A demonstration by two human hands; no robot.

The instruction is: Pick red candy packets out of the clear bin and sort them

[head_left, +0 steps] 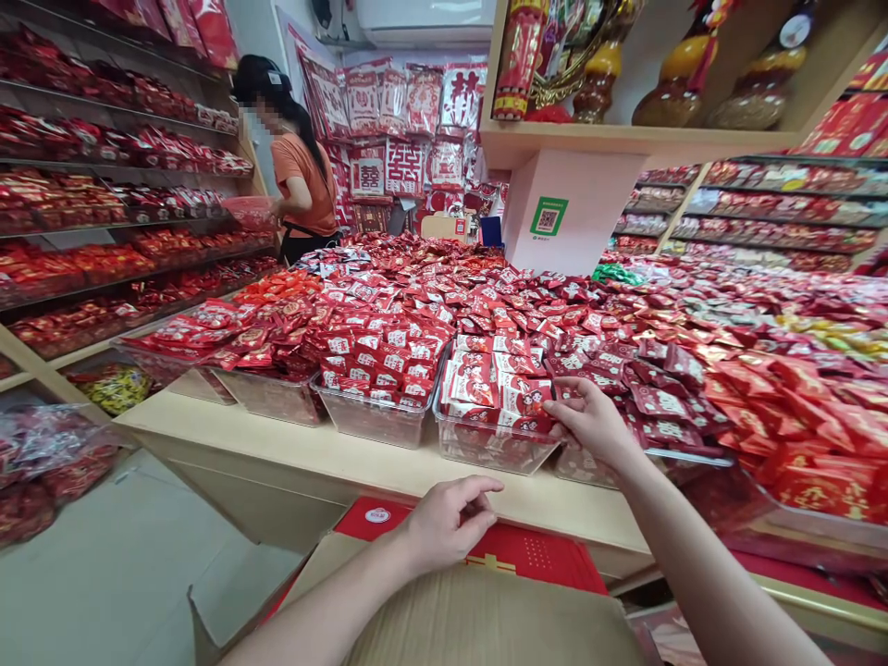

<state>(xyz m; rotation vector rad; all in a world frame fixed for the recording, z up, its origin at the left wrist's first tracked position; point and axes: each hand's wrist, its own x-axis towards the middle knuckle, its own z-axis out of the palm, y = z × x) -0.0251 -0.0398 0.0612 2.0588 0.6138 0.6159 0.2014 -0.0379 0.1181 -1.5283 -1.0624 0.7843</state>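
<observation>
With your right hand (595,424) at the red-and-white packets (475,381) near the frame's middle, grip too hidden to judge, a sideways drag could topple their rows; your left hand (445,525) hangs half-curled, empty.

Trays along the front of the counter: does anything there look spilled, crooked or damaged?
Nothing looks plainly spilled or damaged. The white-and-red packets by the right hand lie in fairly neat rows; the dark red packets to their right lie jumbled in a loose heap, which seems untidy rather than odd.
</observation>
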